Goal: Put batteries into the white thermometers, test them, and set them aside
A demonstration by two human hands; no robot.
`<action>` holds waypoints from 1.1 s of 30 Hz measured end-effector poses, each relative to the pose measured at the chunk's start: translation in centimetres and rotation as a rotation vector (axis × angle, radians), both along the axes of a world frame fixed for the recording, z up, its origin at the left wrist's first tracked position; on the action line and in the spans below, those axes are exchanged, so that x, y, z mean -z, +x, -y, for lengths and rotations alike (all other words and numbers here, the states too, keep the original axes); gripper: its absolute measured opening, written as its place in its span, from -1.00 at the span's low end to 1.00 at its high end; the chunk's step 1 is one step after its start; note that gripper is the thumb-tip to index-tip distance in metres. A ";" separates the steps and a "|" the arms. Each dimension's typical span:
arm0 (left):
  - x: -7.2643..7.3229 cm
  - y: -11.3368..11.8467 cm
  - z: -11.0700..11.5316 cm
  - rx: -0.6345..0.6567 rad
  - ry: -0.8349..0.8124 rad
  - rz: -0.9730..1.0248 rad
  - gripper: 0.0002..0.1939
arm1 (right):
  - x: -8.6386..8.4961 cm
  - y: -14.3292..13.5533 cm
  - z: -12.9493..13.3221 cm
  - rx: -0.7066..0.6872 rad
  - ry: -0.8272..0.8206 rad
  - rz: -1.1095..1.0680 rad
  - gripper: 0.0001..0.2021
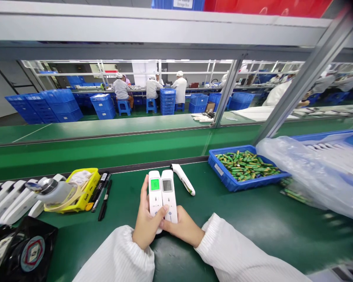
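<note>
Two white handheld thermometers are held side by side, upright, above the green table. My left hand (147, 223) wraps round the left thermometer (155, 196), whose screen glows green, and its thumb lies across the lower front. The right thermometer (168, 192) has a grey, unlit screen, and my right hand (184, 227) grips its lower end with the thumb on the front. Just beyond them on the table lies a third white thermometer (184, 179), on its side, with batteries showing in its handle.
A blue tray of green batteries (228, 182) stands to the right, beside a plastic bag (308, 176). At left are a yellow basket (91, 188), pens (105, 199), a bottle (57, 192), more white thermometers (17, 207) and a black item (44, 231). Several people work beyond.
</note>
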State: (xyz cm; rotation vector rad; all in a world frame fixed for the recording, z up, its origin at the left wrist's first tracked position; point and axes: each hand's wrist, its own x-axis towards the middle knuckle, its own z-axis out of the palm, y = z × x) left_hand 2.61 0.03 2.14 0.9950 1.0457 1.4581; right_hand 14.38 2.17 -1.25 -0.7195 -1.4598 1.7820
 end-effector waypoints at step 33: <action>0.7 -1.2 -0.3 0.177 0.033 0.054 -0.32 | -0.3 0.6 -0.4 0.013 -0.006 0.039 -0.55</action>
